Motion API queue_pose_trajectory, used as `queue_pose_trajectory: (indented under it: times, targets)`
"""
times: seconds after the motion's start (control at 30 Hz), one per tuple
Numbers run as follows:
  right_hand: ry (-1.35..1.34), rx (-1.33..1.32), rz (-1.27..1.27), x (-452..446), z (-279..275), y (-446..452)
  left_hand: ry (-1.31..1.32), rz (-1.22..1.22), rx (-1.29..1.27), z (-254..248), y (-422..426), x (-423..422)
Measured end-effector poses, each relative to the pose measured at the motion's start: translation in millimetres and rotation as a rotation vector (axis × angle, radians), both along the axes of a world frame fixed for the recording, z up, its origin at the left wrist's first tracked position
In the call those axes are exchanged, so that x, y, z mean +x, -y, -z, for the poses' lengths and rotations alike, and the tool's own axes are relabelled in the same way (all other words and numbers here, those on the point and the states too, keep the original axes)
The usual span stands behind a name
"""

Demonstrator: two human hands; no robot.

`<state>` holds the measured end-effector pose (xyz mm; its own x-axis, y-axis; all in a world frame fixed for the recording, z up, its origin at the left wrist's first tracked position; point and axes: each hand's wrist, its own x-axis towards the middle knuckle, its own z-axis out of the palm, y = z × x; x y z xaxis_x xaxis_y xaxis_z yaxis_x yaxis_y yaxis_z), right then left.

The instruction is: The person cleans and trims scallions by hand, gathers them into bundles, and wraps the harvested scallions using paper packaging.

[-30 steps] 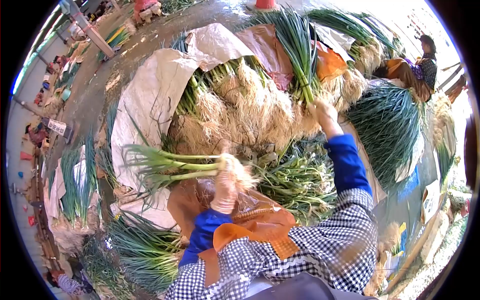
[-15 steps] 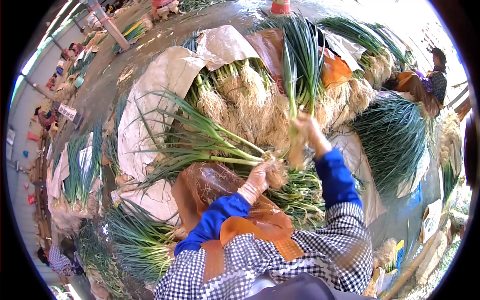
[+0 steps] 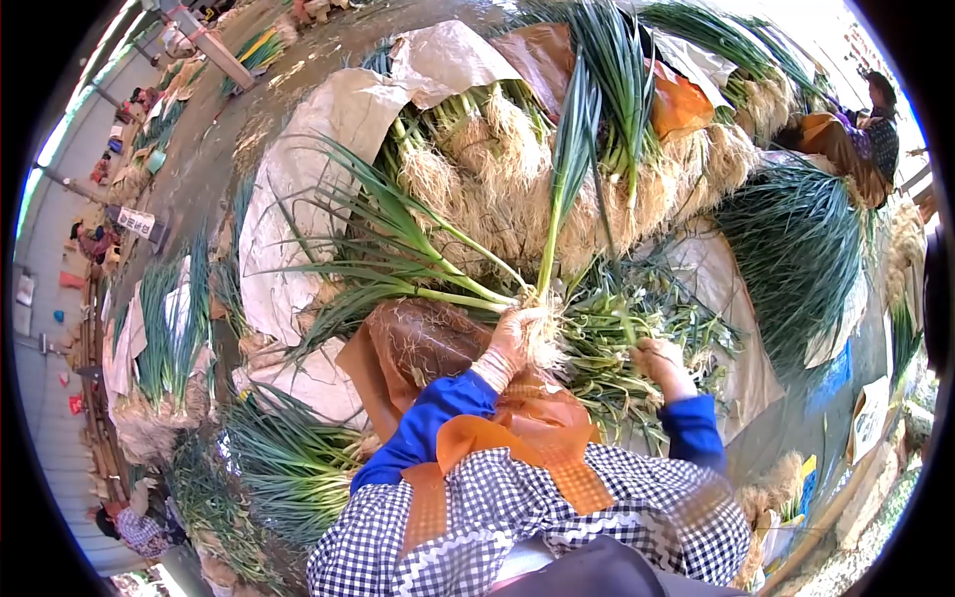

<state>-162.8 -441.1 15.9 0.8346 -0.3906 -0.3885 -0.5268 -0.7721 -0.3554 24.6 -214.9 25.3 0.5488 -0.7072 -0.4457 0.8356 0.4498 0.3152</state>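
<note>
My left hand (image 3: 509,350) is closed round several green onions (image 3: 458,284) near their roots. Most of their leaves fan out to the upper left, while one onion (image 3: 557,214) stands nearly upright from the same grip. Pale stringy roots (image 3: 542,348) hang beside my fingers. My right hand (image 3: 664,366) is closed, apart from the bunch, over a heap of stripped leaves (image 3: 607,383). A thin, blurred green leaf (image 3: 629,326) rises from its fingers. A brown apron (image 3: 418,343) with scattered root bits covers my knee below the bunch.
Beyond my hands lie bundled green onions (image 3: 497,149) with long roots, partly under pale sheeting (image 3: 318,139). More onions (image 3: 796,239) lie at right, near a seated person (image 3: 875,129). Another onion pile (image 3: 288,463) is at lower left. A post (image 3: 209,45) stands at upper left.
My right hand has moved down and to the right, away from the onions, onto the leaf heap. The onion it was touching now stands in my left hand's grip. The view has shifted slightly.
</note>
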Motion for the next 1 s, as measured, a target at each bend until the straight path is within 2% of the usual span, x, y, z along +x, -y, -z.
queue_pose_trajectory:
  times: [0.07, 0.1, 0.17, 0.2, 0.27, 0.3, 0.33, 0.4, 0.43, 0.47, 0.5, 0.53, 0.57, 0.63, 0.67, 0.73, 0.77, 0.8, 0.83, 0.93, 1.0]
  targets:
    - [-0.094, -0.128, -0.149, 36.7, -10.5, -1.0, -0.202, 0.213, -0.304, -19.1, -12.3, -0.4]
    - [0.291, 0.093, -0.062, 70.3, -13.5, -9.8, -0.197, 0.208, -0.308, -26.4, -11.1, 2.9]
    - [0.608, 0.788, 0.249, 122.9, -33.1, -47.6, -0.150, 0.264, -0.106, -34.6, -19.5, -1.2]
    - [0.540, 1.232, 0.462, 149.3, -52.9, -57.4, -0.108, 0.221, -0.076, -27.4, -18.6, -1.0]
    - [0.772, 1.293, 0.539, 206.6, 18.2, -68.5, 0.114, 0.124, 0.030, -2.1, -15.1, -5.6]
    - [0.763, 1.120, 0.519, 216.1, 28.7, -74.7, 0.128, 0.164, 0.073, 6.6, -18.2, -8.7]
    - [0.822, 1.040, 0.601, 217.5, 30.7, -84.5, 0.256, 0.105, 0.312, 0.5, -14.2, -14.0]
    - [0.874, 0.527, 0.428, 196.0, 34.4, -89.9, 0.208, 0.052, 0.329, 13.2, -15.8, -16.3]
    - [0.908, 0.116, 0.262, 180.5, 3.3, -97.8, 0.205, 0.055, 0.328, 6.6, -11.9, -14.7]
    - [0.842, 0.673, 0.408, 165.2, -26.9, -111.7, 0.138, -0.020, 0.264, -7.2, -5.6, -12.5]
    - [0.688, 0.920, 0.422, 144.1, -36.0, -116.2, 0.060, -0.096, 0.206, -13.2, -3.4, -15.4]
    - [0.524, 1.166, 0.437, 125.7, -36.8, -119.0, -0.082, -0.027, 0.166, 22.6, -10.7, -11.3]
    - [0.525, 1.340, 0.563, 107.0, 0.4, -100.6, -0.040, 0.031, 0.081, 26.7, -18.6, -8.3]
    - [0.570, 1.434, 0.643, 99.8, 9.9, -68.5, 0.044, 0.115, -0.081, 30.3, -24.3, -2.5]
    - [0.606, 1.365, 0.615, 105.3, -25.1, -58.3, 0.035, 0.132, -0.079, 23.0, -22.9, -8.3]
    - [0.656, 0.850, 0.548, 145.5, -53.7, -75.9, 0.062, 0.012, 0.104, -2.0, -13.8, -12.6]
    - [0.718, 0.948, 0.510, 164.5, -47.8, -76.9, 0.031, 0.040, -0.059, 16.8, -21.0, -10.7]
    - [0.779, 1.049, 0.465, 180.3, -34.9, -79.8, 0.037, 0.038, -0.055, 12.7, -23.4, -13.7]
    - [0.812, 1.106, 0.542, 191.1, -23.0, -84.3, 0.000, -0.022, -0.092, 5.0, -22.9, -15.4]
    - [0.980, 0.926, 0.739, 203.9, 3.9, -99.6, -0.123, -0.094, -0.204, 20.8, -17.1, -12.4]
    - [0.933, 0.834, 0.839, 188.6, -7.1, -112.8, -0.038, -0.113, -0.206, 31.7, -12.2, -12.5]
